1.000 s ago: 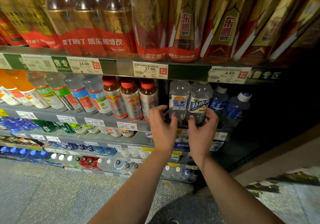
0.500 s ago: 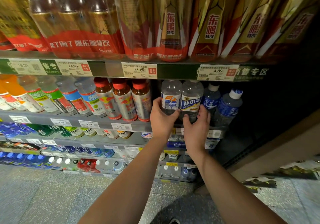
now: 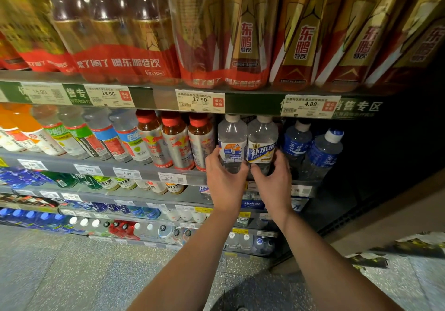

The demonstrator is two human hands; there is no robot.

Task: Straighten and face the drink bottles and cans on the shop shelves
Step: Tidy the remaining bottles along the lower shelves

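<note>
Your left hand (image 3: 222,180) grasps the left clear bottle (image 3: 231,140). Your right hand (image 3: 274,183) grasps the clear bottle beside it (image 3: 262,142). Both stand upright, touching.

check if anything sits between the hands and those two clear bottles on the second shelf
Nothing visible does. The left hand already grips the orange-labelled clear bottle, and the right hand grips the blue-labelled clear bottle beside it.

Clear bottles (image 3: 232,142) with blue-and-orange labels — flanked left by red-capped amber bottles (image 3: 174,140), right by blue-labelled water bottles (image 3: 297,142).
</note>
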